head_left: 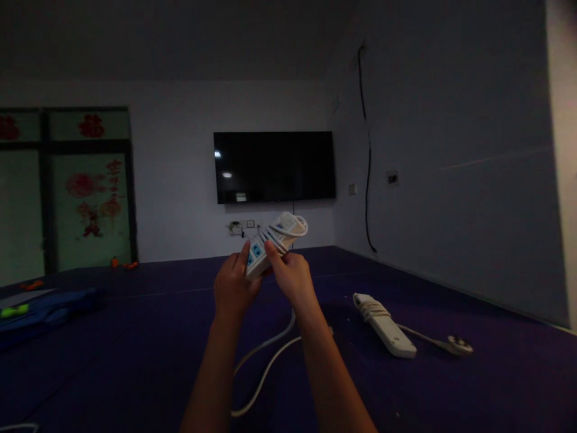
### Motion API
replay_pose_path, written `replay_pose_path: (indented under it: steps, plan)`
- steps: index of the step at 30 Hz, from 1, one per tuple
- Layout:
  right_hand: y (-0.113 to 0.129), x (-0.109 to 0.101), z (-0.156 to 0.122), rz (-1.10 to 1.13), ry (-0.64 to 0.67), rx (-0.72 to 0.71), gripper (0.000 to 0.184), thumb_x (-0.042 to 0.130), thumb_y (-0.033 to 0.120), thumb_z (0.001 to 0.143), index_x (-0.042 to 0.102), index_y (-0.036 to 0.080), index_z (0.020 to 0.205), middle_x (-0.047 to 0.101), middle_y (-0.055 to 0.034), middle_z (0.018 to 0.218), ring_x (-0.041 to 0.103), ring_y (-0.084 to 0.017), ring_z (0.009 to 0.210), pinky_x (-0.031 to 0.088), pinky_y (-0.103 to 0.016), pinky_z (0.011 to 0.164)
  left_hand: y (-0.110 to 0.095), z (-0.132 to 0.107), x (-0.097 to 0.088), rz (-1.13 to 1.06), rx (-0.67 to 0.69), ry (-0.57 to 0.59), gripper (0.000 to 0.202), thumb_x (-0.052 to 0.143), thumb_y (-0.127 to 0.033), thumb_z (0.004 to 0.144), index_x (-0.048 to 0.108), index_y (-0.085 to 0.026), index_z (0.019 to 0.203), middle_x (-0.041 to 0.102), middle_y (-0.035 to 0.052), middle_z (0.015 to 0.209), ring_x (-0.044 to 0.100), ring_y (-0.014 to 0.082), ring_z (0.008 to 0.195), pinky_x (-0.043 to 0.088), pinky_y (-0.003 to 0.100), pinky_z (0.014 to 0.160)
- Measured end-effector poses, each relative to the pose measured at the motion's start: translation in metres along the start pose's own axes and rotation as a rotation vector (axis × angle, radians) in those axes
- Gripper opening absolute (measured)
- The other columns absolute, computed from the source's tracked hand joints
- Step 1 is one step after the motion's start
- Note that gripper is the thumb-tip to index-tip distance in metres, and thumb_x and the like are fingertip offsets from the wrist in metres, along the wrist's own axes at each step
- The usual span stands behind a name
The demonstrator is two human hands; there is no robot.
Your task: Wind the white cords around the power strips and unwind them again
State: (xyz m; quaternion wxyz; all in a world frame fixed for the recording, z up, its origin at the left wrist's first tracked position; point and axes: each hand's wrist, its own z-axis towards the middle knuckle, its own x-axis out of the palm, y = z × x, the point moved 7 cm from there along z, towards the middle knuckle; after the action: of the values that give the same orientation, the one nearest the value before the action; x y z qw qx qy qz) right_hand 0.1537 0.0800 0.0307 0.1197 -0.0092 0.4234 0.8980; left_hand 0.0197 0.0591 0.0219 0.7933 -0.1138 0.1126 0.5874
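Note:
A white power strip [258, 257] with blue sockets is held up in front of me, tilted with its far end up to the right. Its white cord [280, 231] is wound several times around the far half. My left hand [235, 281] grips the near end from the left. My right hand [291, 273] is closed on the strip's right side, its thumb over the cord turns. Loose cord [265, 376] hangs below and curves across the purple surface. To the right lies a second power strip [391, 334], its cord wrapped around one end and its plug [457, 345] beside it.
A dark television [274, 167] hangs on the far wall above several wall sockets [247, 225]. A black cable [368, 174] runs down the right wall. Blue cloth [54, 310] with yellow-green items lies at the left, and small orange objects [130, 265] sit near the glass doors [88, 204].

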Motion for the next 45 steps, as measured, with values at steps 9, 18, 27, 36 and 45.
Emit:
replay_pose_path:
  steps: [9,18,27,36,45]
  plan:
    - [-0.010,0.006,0.003,0.181,0.037,0.081,0.055,0.058,0.065,0.065,0.066,0.011,0.056,0.061,-0.0059,0.051,0.059,-0.016,0.053,0.038,-0.023,0.048,-0.001,-0.003,-0.007,0.070,0.051,-0.092,0.060,0.060,-0.023,0.072,0.043,-0.012,0.129,0.062,0.0118,0.096,0.059,0.0250,0.088,0.047,0.034,0.078]
    - [-0.022,0.010,0.005,0.409,0.068,0.225,0.049,0.059,0.061,0.067,0.056,0.014,0.053,0.053,-0.0002,0.045,0.032,-0.004,0.034,0.022,-0.019,0.034,0.005,0.008,-0.011,-0.505,-0.076,0.291,0.065,0.068,-0.039,0.067,0.047,-0.021,0.126,0.062,0.0100,0.113,0.059,0.0251,0.100,0.048,0.038,0.082]
    - [-0.008,0.017,0.003,0.473,0.207,0.159,0.050,0.056,0.062,0.071,0.052,0.015,0.054,0.047,0.0027,0.044,0.025,-0.002,0.032,0.016,-0.019,0.032,0.013,-0.002,-0.007,-1.057,-0.473,0.507,0.052,0.075,-0.035,0.058,0.060,-0.016,0.103,0.068,0.0040,0.083,0.061,0.0152,0.064,0.050,0.027,0.058]
    - [-0.015,0.018,0.003,0.332,0.200,0.165,0.059,0.047,0.071,0.070,0.048,0.017,0.048,0.041,0.0041,0.038,0.027,-0.004,0.031,0.019,-0.021,0.035,0.023,0.006,-0.017,-0.827,-0.419,0.282,0.060,0.078,-0.035,0.053,0.060,-0.015,0.106,0.069,0.0056,0.089,0.062,0.0169,0.069,0.049,0.027,0.059]
    - [-0.020,0.012,0.007,0.157,0.094,0.098,0.065,0.039,0.075,0.071,0.050,0.017,0.043,0.035,0.0044,0.035,0.031,-0.007,0.034,0.023,-0.022,0.040,0.017,0.009,-0.017,-0.534,-0.248,0.200,0.062,0.067,-0.035,0.065,0.051,-0.025,0.124,0.068,0.0052,0.105,0.063,0.0208,0.090,0.047,0.030,0.075]
